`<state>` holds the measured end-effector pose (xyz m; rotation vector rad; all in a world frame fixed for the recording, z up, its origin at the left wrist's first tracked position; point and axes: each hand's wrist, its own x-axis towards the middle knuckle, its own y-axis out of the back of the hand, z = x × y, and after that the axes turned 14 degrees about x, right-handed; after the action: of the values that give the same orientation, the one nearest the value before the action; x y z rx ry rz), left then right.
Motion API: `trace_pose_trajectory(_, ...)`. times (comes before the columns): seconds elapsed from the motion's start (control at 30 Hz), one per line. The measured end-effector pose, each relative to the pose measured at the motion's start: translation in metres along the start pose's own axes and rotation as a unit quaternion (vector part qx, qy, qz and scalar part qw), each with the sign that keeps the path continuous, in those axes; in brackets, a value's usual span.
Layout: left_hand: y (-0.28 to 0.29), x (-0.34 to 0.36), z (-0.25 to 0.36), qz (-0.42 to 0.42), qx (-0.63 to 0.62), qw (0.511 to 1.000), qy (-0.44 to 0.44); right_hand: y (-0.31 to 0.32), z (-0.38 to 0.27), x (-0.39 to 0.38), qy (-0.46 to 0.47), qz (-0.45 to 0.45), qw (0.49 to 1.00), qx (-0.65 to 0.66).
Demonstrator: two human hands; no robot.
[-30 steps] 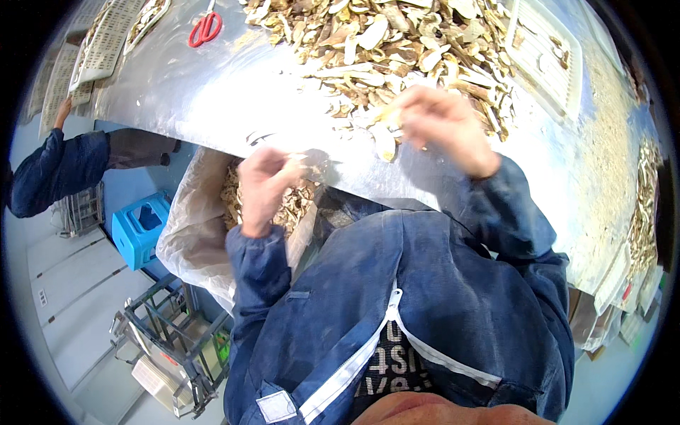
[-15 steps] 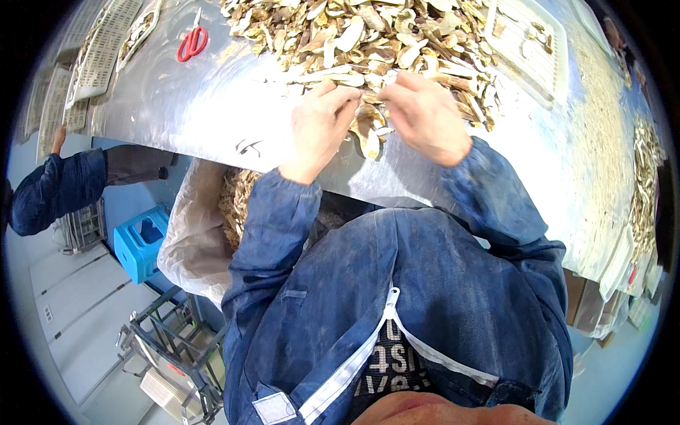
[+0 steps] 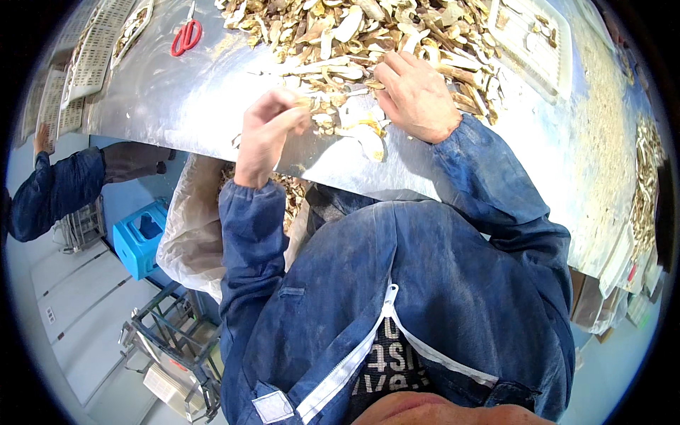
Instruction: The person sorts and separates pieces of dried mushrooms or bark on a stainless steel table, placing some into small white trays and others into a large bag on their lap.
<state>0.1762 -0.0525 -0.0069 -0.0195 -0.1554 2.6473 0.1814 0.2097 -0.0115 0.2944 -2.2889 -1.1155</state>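
Note:
Sliced dried mushrooms (image 3: 347,25) form a heap on the steel table (image 3: 142,106), with a few loose pieces (image 3: 372,145) near its front edge. My left hand (image 3: 273,124) is left of these, above the table edge, fingers curled into a pinch; whatever is between them is hidden or too small to name. My right hand (image 3: 414,99) reaches onto the front of the heap, fingers bent and a little apart, fingertips touching slices. Below my left hand, a plastic-lined container (image 3: 185,234) holds mushroom bits.
Red scissors (image 3: 185,39) lie upper left. Perforated trays (image 3: 95,49) line the left; a white tray (image 3: 531,78) lies upper right. Past it are more slices (image 3: 644,184). A co-worker's sleeve (image 3: 53,198) is at far left, near a blue stool (image 3: 138,237) and metal cart (image 3: 166,340).
My left hand rose from above the container to the heap, then moved back leftward with fingers curled. My right hand has moved forward, farther onto the heap.

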Motion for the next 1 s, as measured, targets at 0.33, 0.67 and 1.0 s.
trace_pose_trajectory(0.33,-0.063,0.002,0.009,0.029,0.574,0.818,0.019,0.004,0.005,0.013,-0.040,0.050,0.991,0.115)
trace_pose_trajectory(0.67,-0.051,0.004,-0.018,0.021,0.248,0.963,0.103,0.014,-0.013,-0.018,-0.262,-0.075,0.894,0.355)
trace_pose_trajectory(1.0,-0.066,0.006,0.002,0.003,0.542,0.840,0.020,-0.003,-0.016,-0.014,-0.122,-0.111,0.977,0.132)
